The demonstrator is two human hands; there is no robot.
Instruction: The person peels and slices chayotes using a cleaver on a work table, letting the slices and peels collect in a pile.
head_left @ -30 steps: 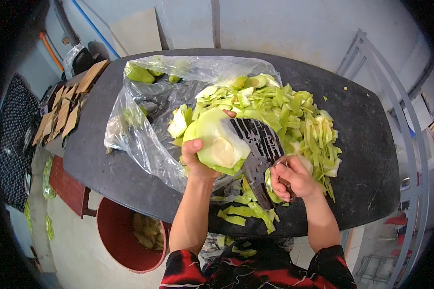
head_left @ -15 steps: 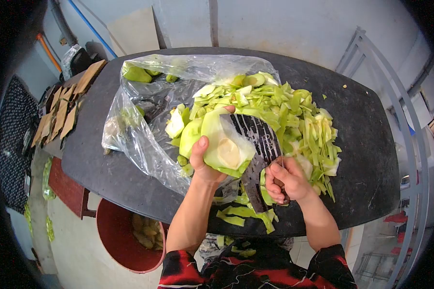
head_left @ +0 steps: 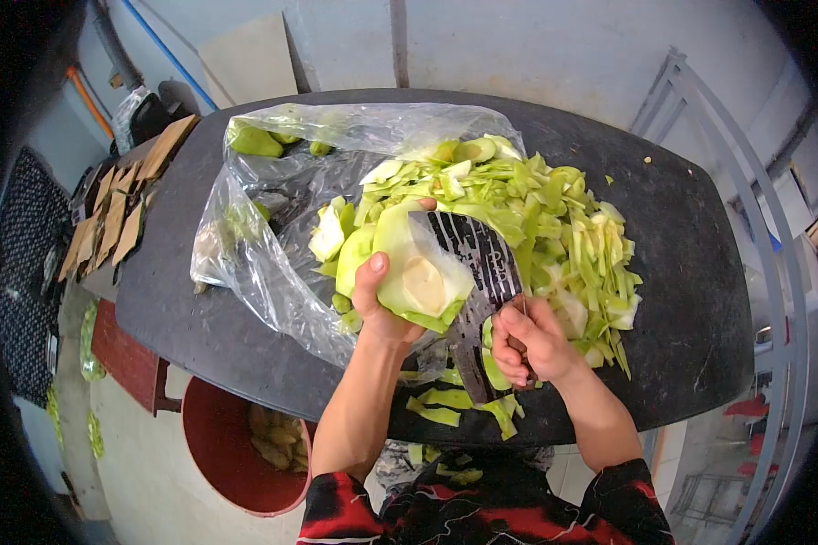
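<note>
My left hand (head_left: pixel 384 304) is wrapped round a pale green, partly peeled fruit (head_left: pixel 423 272) whose cut face shows a cream-coloured core. The dark, wide blade of a knife (head_left: pixel 477 263) rests against the fruit's right side, with light streaks on it. Its handle is mostly hidden in my right hand (head_left: pixel 534 341), whose fingers are closed round it. Behind both hands a heap of green peels (head_left: pixel 536 195) lies on a clear plastic bag (head_left: pixel 282 282) and the dark table (head_left: pixel 691 272). More peel strips (head_left: pixel 454 400) lie near the front edge.
Whole green fruits (head_left: pixel 254 139) sit in the bag at the back left. Below the table's left front edge stands a red bin (head_left: pixel 214 445) with pieces inside. A red stool (head_left: pixel 129 354) and cardboard pieces (head_left: pixel 114 222) are at the left, metal rails (head_left: pixel 773 300) at the right.
The fruit and knife first moved a little right and up, then slightly back left. The blade stays against the fruit's right side, and both hands have kept their hold.
</note>
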